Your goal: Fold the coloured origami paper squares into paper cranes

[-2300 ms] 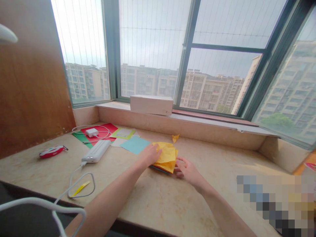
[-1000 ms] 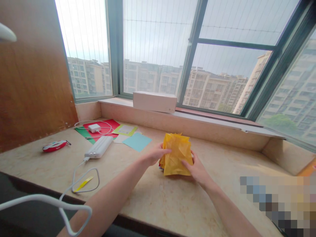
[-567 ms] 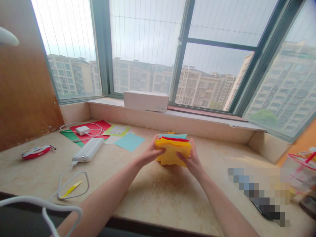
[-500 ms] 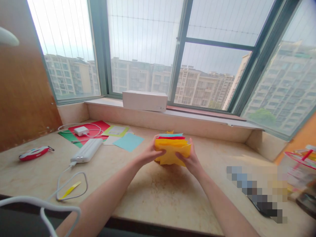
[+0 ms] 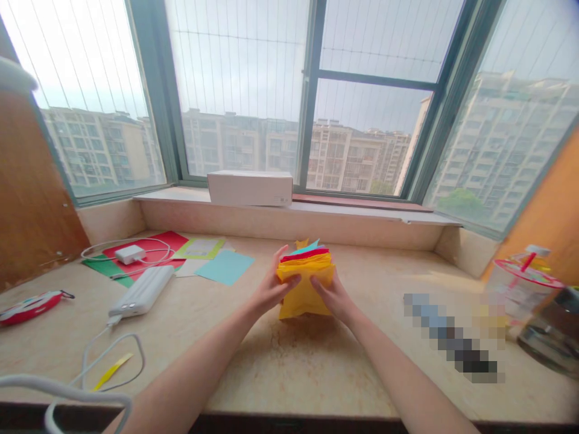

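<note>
Colored paper stack [image 5: 304, 295] held upright between a person's left hand [image 5: 271, 289] and right hand [image 5: 330, 299], fingers [image 5: 292, 280] closed on its sides, over the middle of the table [image 5: 289, 367]. A white power bank [image 5: 141, 292] and loose blue paper [image 5: 225, 267] lie to the left.

The marble bench [image 5: 316, 367] is carrying a white power bank [image 5: 141, 291], a pale blue paper sheet [image 5: 225, 267], a red paper sheet [image 5: 149, 241] overlapping a green paper sheet [image 5: 106, 266], a small red case [image 5: 29, 307] and a yellow paper strip [image 5: 112, 371].
</note>
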Demonstrator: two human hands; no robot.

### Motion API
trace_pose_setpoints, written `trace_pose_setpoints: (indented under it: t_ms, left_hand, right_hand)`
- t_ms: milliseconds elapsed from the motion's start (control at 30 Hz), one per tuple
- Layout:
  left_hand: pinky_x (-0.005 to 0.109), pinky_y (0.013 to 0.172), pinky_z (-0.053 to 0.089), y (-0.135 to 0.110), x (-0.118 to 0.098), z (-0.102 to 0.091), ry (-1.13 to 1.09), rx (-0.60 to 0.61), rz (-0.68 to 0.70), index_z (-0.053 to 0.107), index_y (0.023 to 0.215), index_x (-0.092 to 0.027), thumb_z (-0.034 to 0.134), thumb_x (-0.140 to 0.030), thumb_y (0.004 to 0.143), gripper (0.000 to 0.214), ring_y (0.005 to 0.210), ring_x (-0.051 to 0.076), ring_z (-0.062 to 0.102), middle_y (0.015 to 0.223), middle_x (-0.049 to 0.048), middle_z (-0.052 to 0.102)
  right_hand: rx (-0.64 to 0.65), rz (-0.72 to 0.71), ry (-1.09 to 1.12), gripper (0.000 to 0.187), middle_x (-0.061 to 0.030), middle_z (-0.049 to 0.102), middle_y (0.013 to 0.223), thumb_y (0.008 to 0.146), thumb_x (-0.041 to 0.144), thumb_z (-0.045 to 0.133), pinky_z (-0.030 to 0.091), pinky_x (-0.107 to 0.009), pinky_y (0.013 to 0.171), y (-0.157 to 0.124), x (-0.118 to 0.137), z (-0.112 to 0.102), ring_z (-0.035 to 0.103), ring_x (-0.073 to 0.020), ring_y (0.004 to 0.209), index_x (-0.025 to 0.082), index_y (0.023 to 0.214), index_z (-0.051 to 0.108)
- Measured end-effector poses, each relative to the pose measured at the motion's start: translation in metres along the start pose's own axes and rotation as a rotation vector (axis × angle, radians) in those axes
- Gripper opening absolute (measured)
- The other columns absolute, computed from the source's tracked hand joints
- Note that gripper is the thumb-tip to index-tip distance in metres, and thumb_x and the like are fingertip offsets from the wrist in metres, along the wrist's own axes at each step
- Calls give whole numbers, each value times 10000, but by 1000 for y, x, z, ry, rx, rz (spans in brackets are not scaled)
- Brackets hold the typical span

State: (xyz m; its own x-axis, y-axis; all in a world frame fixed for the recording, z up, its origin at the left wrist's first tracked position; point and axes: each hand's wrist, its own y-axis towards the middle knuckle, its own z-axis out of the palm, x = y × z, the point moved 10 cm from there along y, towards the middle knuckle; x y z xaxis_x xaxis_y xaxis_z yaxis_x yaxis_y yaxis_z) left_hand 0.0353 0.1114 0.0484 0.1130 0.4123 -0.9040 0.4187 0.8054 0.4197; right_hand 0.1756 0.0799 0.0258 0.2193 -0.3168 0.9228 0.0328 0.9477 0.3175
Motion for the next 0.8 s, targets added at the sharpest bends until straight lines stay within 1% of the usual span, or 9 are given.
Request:
trace_pose_setpoints:
  t_ms: [67,133,233,300,400,500,567,667,800]
  left_hand:
    - [307,871,512,1,3,1,26,-16,-5,312,1396,-255,637,-463,828,687,1017,206,623,1169,62,637]
    - [295,837,515,3,3,-3,56,-62,-4,464,1249,-237,634,-464,819,515,968,202,623,1077,44,653]
    - [299,823,519,4,6,-2,52,-36,-48,567,1066,-223,618,-480,814,363,957,218,628,1013,40,670]
    - [301,807,524,2,7,0,28,1,-96,583,1037,-228,601,-491,819,342,958,228,638,1011,40,683]
    - [299,801,528,-2,7,2,-11,20,-133,581,1055,-234,595,-498,817,355,970,235,644,1030,39,691]
    - [309,814,531,-2,7,4,-34,33,-147,564,1103,-215,593,-507,819,408,978,241,647,1051,56,688]
    - [317,832,528,0,9,3,-29,12,-140,540,1137,-201,597,-509,821,444,986,239,644,1074,69,680]
    - [328,844,526,5,9,-2,-22,-60,-102,504,1145,-199,604,-490,819,449,972,225,642,1078,69,665]
    - [317,821,535,7,12,-9,34,-184,-112,466,1136,-221,572,-472,830,410,970,214,644,1077,61,657]
  right_hand:
    - [1,-34,12,769,-78,648,1228,761,505,734,527,-410,924,2,2,1,643,-246,1065,276,1403,377]
    - [-48,-54,-5,761,-67,664,1174,745,517,744,529,-394,912,4,4,-6,649,-236,1021,270,1378,401]
    - [-81,-71,-50,715,-56,691,1063,719,551,752,544,-355,850,7,9,-14,650,-231,948,245,1300,469]
    - [-70,-64,-63,640,-56,699,1016,715,580,741,552,-337,799,7,11,-16,653,-233,913,232,1207,528]
    - [-28,-38,-47,525,-65,704,1034,721,598,726,555,-334,778,7,11,-13,661,-243,923,223,1063,594]
    - [14,-23,-16,487,-70,711,1043,721,589,730,554,-358,783,6,9,-8,671,-255,920,212,1013,633]
    - [15,-40,2,482,-63,719,1032,716,575,739,552,-382,801,6,8,-5,673,-259,909,213,1021,650]
    - [-37,-108,1,444,-43,723,1035,722,529,750,543,-398,837,7,8,-6,666,-255,916,239,1047,660]
    - [-187,-194,-75,378,-29,724,981,734,478,747,542,-379,814,8,11,-22,651,-238,874,233,1013,673]
